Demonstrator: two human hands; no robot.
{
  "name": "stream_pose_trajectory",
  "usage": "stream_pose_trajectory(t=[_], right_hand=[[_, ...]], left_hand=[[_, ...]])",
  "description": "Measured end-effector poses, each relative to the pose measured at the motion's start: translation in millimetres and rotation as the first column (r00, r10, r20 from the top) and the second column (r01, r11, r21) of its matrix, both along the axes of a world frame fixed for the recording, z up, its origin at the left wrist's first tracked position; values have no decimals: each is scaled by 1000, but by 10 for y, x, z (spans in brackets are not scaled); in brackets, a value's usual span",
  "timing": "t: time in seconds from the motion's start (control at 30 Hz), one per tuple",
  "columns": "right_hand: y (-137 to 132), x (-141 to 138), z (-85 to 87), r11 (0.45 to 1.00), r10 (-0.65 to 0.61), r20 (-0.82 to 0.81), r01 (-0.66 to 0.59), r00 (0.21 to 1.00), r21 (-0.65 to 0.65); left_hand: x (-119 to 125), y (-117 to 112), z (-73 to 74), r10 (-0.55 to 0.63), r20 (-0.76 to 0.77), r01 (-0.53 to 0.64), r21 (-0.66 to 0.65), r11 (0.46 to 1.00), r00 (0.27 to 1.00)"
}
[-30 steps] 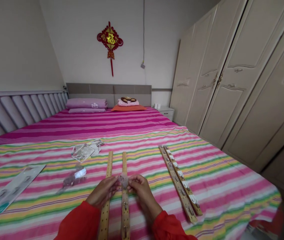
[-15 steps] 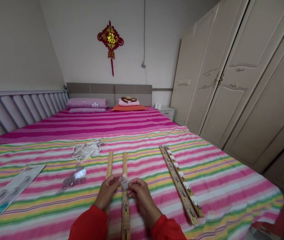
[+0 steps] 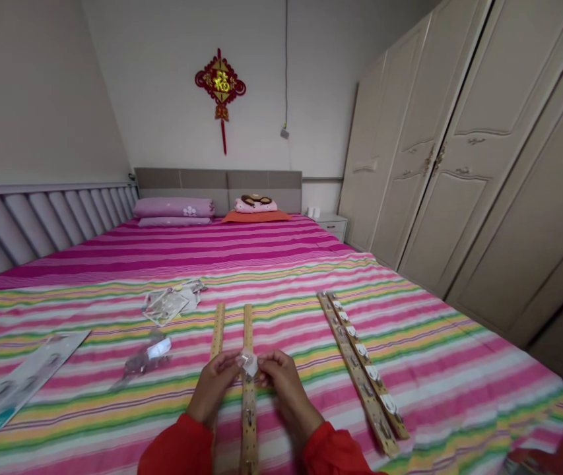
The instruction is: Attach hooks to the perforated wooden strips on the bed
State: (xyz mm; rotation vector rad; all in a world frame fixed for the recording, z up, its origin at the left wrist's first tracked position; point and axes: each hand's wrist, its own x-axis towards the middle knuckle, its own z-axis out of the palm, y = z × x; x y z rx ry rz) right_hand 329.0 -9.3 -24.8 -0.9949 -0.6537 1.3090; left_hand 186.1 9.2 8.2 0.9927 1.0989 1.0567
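My left hand (image 3: 216, 382) pinches the left edge of a small clear plastic piece (image 3: 248, 363), which looks like a hook backing or film. My right hand (image 3: 282, 381) closes on the same piece from the right. Both hands are above a wooden strip (image 3: 248, 323) with small metal hooks along its nearer part. Just to the left lies a second wooden strip (image 3: 218, 326) with holes, partly covered by my left hand. Further right are two more strips side by side, one with metal hooks (image 3: 355, 369), the other with white hooks (image 3: 366, 353).
On the striped bedspread (image 3: 127, 422) lie a pile of opened packets (image 3: 169, 302), clear plastic scraps (image 3: 145, 356) and a long hook package (image 3: 24, 379). Folded bedding (image 3: 175, 208) rests by the headboard (image 3: 177, 181). A wardrobe (image 3: 439, 198) lines the right side.
Both hands stay together on the small clear piece, shifting only slightly as it turns between the fingers. The whole view has moved slightly downward in the picture.
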Motion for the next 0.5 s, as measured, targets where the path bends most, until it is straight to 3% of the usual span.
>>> stream_pose_trajectory(t=[0.3, 0.5], right_hand=[[175, -10, 48, 999, 18, 56, -15, 998, -47], [365, -2, -94, 998, -5, 106, 12, 994, -66]], left_hand=[[63, 362, -148, 102, -2, -102, 44, 994, 995], [119, 516, -226, 95, -70, -89, 89, 992, 993]])
